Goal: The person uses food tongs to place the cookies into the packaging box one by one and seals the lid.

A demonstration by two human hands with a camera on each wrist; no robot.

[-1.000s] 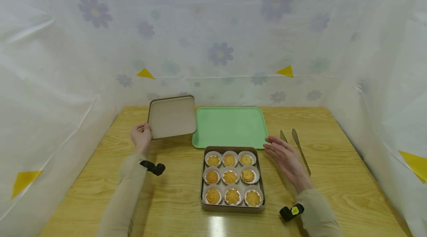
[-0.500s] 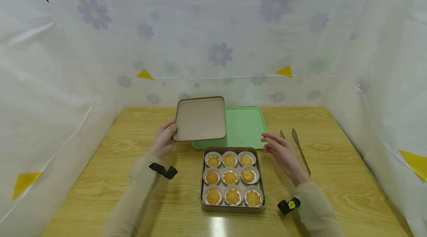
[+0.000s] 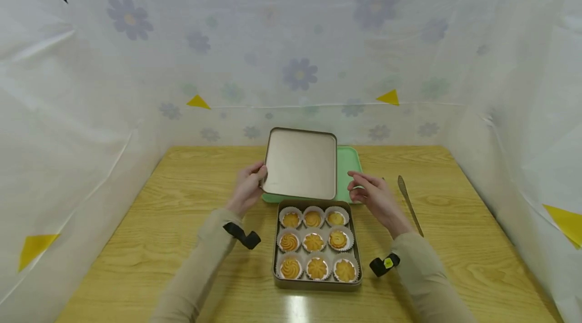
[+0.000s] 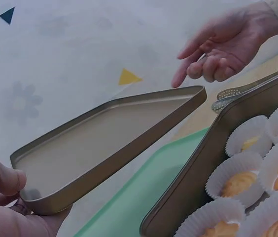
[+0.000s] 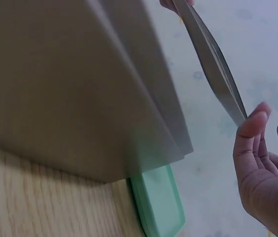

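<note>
A shallow rectangular tin lid (image 3: 301, 163) is raised over the green tray, its rimmed inner side facing me. My left hand (image 3: 247, 186) grips its left edge, thumb on the inner face in the left wrist view. To the right of the lid, my right hand (image 3: 374, 200) hovers with fingers partly bent and nothing in them; a small gap separates it from the lid in the head view. In front of the lid stands the open baking tin (image 3: 317, 285), holding several piped cookies (image 3: 313, 241) in white paper cups.
Under the lid lies the green tray (image 3: 347, 164), mostly covered in the head view. Metal tongs (image 3: 410, 206) lie on the wooden table (image 3: 454, 242) at the right, partly behind my right hand. A flowered white sheet (image 3: 300, 50) hangs behind the table.
The lid has moved rightward in my left hand, from left of the green tray to over it. My right hand has shifted slightly left and its fingers have bent more.
</note>
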